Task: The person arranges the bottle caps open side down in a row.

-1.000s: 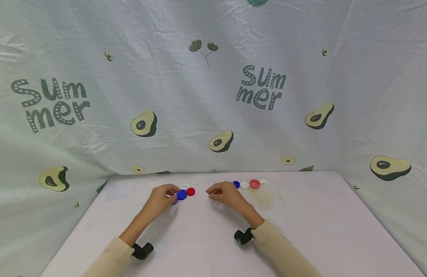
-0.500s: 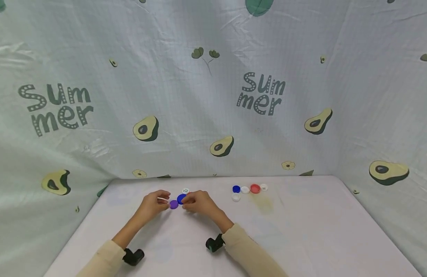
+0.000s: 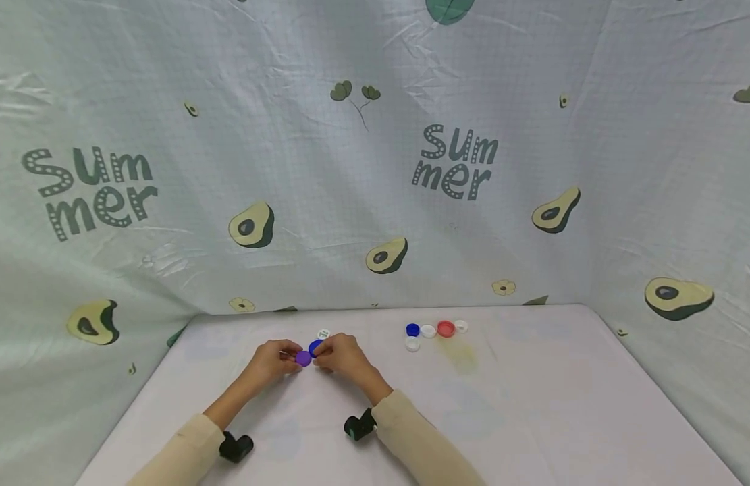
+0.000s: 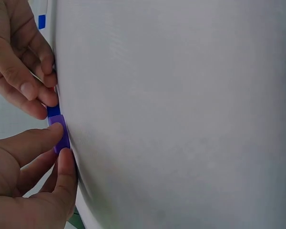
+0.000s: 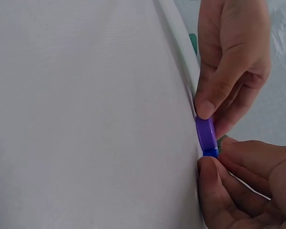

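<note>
My left hand [image 3: 274,361] pinches a purple bottle cap [image 3: 303,358] by its sides, with the thumb and a finger on its rim in the left wrist view. Right against it lies a blue bottle cap [image 3: 314,348], partly covered by my right hand [image 3: 344,356]. In the right wrist view, the thumb and fingers of that hand close on the blue cap [image 5: 210,153] beside the purple cap [image 5: 206,133]. A white cap with dark markings [image 3: 323,334] lies just behind them. Of a red cap under the right hand, only a sliver shows in the left wrist view.
Farther right on the white tabletop [image 3: 532,405] is a second group of caps: a blue cap [image 3: 413,330], a white cap [image 3: 428,331], a red cap [image 3: 446,329], and two more white ones. A printed curtain [image 3: 314,169] hangs behind the table.
My right hand has moved left from beside the second group to the blue cap, uncovering a white cap there. My left fingers, loose beside the purple cap half a second ago, now pinch it.
</note>
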`<action>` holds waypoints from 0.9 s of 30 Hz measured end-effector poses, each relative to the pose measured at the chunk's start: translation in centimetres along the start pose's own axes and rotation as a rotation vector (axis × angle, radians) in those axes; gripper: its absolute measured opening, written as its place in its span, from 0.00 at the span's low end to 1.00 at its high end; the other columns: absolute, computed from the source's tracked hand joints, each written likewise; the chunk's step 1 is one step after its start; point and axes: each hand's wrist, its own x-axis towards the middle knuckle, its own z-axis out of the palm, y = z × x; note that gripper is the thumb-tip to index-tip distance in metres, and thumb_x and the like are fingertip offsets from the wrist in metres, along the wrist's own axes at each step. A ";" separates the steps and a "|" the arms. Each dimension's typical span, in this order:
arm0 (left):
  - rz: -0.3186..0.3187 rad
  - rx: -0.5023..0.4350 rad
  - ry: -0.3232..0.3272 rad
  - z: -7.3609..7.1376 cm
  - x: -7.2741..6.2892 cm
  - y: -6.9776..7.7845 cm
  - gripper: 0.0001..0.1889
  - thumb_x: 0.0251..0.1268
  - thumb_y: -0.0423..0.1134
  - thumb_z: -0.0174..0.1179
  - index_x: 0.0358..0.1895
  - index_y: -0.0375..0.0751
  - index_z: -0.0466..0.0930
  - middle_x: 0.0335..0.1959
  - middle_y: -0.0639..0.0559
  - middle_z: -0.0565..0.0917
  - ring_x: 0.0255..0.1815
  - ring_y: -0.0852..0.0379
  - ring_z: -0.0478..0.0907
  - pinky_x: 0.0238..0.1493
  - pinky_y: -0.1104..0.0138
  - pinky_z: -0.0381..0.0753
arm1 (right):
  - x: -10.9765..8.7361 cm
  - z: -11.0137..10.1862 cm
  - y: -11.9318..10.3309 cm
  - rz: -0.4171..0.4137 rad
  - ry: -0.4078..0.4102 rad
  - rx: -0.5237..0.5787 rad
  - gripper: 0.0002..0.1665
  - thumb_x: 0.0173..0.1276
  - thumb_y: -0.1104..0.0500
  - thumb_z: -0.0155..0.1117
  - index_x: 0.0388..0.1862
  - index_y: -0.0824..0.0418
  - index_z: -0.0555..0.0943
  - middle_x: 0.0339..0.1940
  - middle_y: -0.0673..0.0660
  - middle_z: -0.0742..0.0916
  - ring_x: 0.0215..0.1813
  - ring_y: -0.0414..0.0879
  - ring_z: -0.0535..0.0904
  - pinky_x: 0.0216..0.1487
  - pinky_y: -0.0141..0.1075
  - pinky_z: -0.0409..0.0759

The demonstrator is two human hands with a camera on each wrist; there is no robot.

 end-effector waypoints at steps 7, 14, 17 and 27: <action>-0.017 -0.013 0.006 0.2 0.0 -0.4 0.13 0.54 0.23 0.72 0.44 0.25 0.84 0.34 0.45 0.86 0.36 0.54 0.82 0.36 0.67 0.84 | 0.1 0.3 -0.3 0.015 -0.004 0.017 0.05 0.64 0.67 0.74 0.39 0.66 0.90 0.28 0.51 0.90 0.26 0.35 0.81 0.29 0.27 0.82; -0.007 -0.038 -0.004 0.4 -0.2 -0.2 0.12 0.53 0.23 0.73 0.42 0.25 0.84 0.31 0.47 0.86 0.34 0.55 0.82 0.34 0.68 0.83 | 0.0 0.3 -0.3 -0.001 0.013 -0.002 0.05 0.61 0.68 0.75 0.37 0.65 0.90 0.25 0.51 0.89 0.24 0.34 0.79 0.27 0.25 0.79; -0.012 -0.043 -0.003 0.5 -0.2 -0.2 0.13 0.53 0.22 0.73 0.42 0.25 0.84 0.31 0.46 0.87 0.34 0.55 0.83 0.34 0.68 0.84 | 0.2 0.4 -0.1 -0.012 0.028 -0.018 0.06 0.59 0.69 0.77 0.36 0.64 0.90 0.23 0.51 0.89 0.23 0.33 0.78 0.25 0.24 0.77; 0.024 -0.075 -0.034 0.4 -0.5 -0.4 0.12 0.55 0.22 0.72 0.42 0.25 0.83 0.33 0.44 0.87 0.36 0.53 0.84 0.35 0.70 0.84 | 0.2 0.4 -0.2 -0.006 0.045 -0.034 0.08 0.55 0.69 0.80 0.34 0.64 0.90 0.23 0.50 0.88 0.23 0.33 0.76 0.25 0.23 0.75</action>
